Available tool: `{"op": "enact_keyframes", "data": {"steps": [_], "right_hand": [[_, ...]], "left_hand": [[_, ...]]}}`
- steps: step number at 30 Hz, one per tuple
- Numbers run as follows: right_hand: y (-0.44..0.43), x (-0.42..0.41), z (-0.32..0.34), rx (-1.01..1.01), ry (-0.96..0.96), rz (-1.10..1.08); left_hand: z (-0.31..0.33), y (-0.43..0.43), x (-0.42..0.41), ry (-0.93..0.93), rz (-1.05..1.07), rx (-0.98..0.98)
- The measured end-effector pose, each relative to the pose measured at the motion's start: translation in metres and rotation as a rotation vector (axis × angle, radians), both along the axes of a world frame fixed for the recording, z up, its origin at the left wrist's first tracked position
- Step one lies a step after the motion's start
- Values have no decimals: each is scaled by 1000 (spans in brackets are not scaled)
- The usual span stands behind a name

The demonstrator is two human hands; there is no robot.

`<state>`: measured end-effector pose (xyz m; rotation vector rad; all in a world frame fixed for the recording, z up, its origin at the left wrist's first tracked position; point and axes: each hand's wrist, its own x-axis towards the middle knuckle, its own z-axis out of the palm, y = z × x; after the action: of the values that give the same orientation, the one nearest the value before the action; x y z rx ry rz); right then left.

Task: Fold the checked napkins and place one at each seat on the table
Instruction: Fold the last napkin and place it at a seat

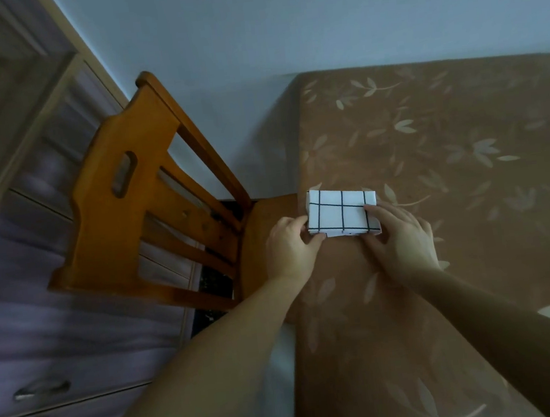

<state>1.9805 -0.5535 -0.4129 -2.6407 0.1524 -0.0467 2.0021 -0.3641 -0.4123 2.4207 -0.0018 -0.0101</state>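
Napkin between grips on table, left grip pinching, right grip touching

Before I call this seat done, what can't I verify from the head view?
Head view only:
Other seats, other napkins: out of frame; the table is cut by the right and bottom edges.
Side edges of the napkin: covered by the left hand and right hand.
The drawers: motion-blurred.

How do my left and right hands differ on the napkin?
Left hand pinches the napkin's left edge, fingers curled; right hand lies flatter, fingers spread, at its right edge. Left hand is nearer the chair; right hand lies over the tablecloth. Both touch the napkin.
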Motion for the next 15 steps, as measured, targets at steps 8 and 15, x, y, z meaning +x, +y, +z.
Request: {"op": "enact_keyframes", "data": {"steps": [8,15], "right_hand": [[9,16,-2,-14,-17,-17],[13,16,0,3,-32,-38]], "left_hand": [[-6,2,14,-10,30,-43],[-8,4,14,0,35,-21]]}}
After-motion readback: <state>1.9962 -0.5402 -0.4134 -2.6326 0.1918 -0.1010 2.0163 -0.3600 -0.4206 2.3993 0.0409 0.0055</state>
